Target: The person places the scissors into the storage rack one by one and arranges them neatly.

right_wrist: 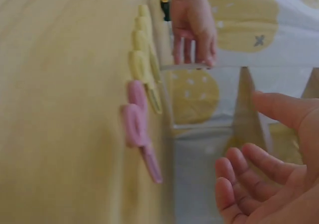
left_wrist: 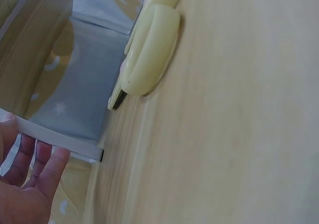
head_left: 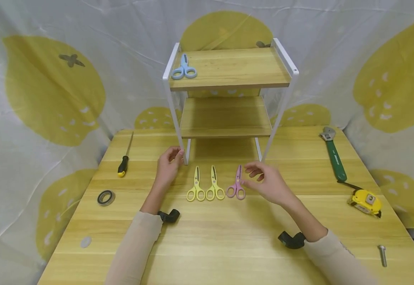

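Observation:
My left hand [head_left: 168, 165] pinches the lower front left leg of a small white-framed wooden shelf [head_left: 233, 71]. In the left wrist view, thumb and fingers lie on opposite sides of that white leg [left_wrist: 55, 138]. My right hand [head_left: 270, 183] hovers beside the pink scissors [head_left: 238, 183], fingers loosely bent and holding nothing. The right wrist view shows a gap between this hand and the pink scissors [right_wrist: 145, 157]. Two pairs of yellow scissors, a left one [head_left: 196, 183] and a right one [head_left: 213, 183], lie in the same row before the shelf. Blue scissors [head_left: 184, 66] rest on its top board, at the left.
On the table's left are a screwdriver [head_left: 123, 166], a black ring [head_left: 99, 197] like a bearing, and a grey disc [head_left: 86, 242]. On the right lie a green-handled adjustable wrench [head_left: 335, 160], a yellow tape measure [head_left: 363, 201] and a bolt [head_left: 382, 255]. A patterned curtain hangs behind.

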`<state>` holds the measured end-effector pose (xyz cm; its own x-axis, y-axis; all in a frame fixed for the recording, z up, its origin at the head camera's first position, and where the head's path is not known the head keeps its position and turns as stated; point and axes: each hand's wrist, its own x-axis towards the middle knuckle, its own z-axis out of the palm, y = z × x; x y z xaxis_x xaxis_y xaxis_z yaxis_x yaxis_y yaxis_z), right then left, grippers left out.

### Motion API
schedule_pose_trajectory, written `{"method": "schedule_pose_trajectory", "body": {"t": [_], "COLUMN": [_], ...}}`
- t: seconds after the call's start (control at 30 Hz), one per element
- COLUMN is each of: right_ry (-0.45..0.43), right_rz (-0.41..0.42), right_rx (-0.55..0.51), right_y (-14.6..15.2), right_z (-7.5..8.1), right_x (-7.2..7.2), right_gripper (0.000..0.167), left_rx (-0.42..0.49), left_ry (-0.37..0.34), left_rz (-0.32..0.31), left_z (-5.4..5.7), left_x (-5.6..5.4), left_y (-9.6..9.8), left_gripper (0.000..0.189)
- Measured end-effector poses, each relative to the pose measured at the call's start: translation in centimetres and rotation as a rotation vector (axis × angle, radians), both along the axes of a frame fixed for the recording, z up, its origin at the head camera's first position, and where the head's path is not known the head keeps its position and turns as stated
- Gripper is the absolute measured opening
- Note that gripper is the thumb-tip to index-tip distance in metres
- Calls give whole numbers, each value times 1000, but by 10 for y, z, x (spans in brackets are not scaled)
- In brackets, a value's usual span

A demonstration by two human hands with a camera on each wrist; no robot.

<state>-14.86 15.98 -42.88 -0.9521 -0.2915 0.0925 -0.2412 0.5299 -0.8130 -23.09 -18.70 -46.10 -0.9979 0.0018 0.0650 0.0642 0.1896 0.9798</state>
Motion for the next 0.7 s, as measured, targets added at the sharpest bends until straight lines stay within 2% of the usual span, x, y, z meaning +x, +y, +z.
{"method": "schedule_pose_trajectory", "body": {"t": [0.1, 0.13, 0.4, 0.7], "right_ry": [-26, -35, -119, -191], "right_rz": [-4, -5, -37, -57], "right_rx": [-7, -9, 19, 74], "right_y": [-2, -2, -4, -9], "right_z": [-16, -21, -40, -52], "right_x": [4, 5, 10, 9], "right_gripper": [52, 53, 59, 61], "left_rx": [-6, -6, -11, -32], "left_ry": [-1, -1, 22, 60], "left_rz": [-3, -2, 11, 27], "left_z": [8, 7, -15, -17], "left_x": [4, 4, -7, -6], "left_y": [2, 2, -4, -3], "left_gripper": [35, 34, 38, 42]}}
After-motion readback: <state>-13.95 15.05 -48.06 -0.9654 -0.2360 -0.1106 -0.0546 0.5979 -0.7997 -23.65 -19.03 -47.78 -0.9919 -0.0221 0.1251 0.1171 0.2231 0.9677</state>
